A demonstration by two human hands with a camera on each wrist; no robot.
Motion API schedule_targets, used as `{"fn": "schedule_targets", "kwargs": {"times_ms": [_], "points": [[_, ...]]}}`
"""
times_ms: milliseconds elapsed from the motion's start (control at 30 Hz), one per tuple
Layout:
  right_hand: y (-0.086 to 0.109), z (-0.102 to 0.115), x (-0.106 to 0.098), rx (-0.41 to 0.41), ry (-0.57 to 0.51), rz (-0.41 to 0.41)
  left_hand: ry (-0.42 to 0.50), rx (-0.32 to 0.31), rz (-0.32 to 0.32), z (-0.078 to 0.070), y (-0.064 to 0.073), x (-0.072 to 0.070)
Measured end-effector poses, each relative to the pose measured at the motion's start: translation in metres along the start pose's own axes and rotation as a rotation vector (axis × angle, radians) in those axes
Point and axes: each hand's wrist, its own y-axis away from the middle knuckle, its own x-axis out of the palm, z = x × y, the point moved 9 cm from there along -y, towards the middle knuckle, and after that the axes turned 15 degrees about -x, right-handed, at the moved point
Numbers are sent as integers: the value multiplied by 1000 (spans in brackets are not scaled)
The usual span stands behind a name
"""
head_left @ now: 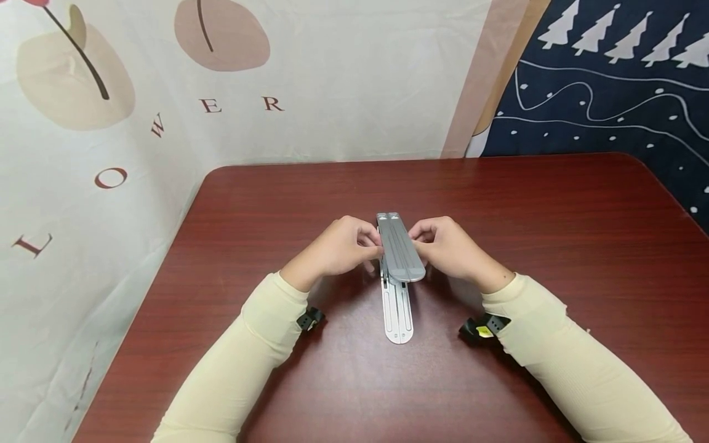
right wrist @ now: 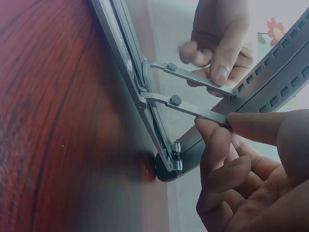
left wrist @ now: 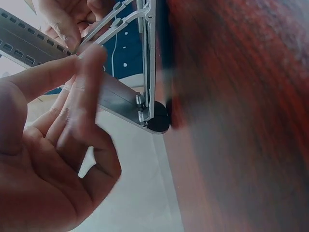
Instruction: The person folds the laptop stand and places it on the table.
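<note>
A folding metal laptop stand (head_left: 402,249) stands in the middle of the table, its slotted upper part raised at an angle over the flat base (head_left: 397,314). My left hand (head_left: 344,247) is at the stand's left side and my right hand (head_left: 451,249) at its right. In the right wrist view, the thumb and forefinger of the right hand (right wrist: 246,181) pinch the end of the near support arm (right wrist: 186,105). The left hand (right wrist: 224,48) pinches the far support arm (right wrist: 198,79) close to the slots. Both arm ends sit at the slotted underside (right wrist: 270,77).
The reddish-brown table (head_left: 554,221) has rounded far corners. Behind it hang a pale printed cloth (head_left: 354,80) and a dark blue cloth with white trees (head_left: 598,98). Black wrist devices (head_left: 311,319) hang below both sleeves.
</note>
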Motion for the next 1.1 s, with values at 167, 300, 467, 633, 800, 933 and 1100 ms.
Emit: {"fn": "schedule_targets", "kwargs": {"times_ms": [167,300,467,633,800,933,1100], "points": [[-1,2,0,-14,-1,2,-13,-22,15,2,-1,0],[-1,2,0,-17,2,4,-5,-25,22,2,-1,0],[0,1,1,-13,3,6,8,-31,27,3,-1,1],[-1,2,1,-16,0,7,-4,-32,18,3,-1,0],[0,1,2,-3,-13,12,-24,-28,14,3,0,0],[0,2,2,-5,-21,19,-40,-24,9,2,1,0],[0,2,3,-11,-21,20,-43,-18,5,2,0,0]]}}
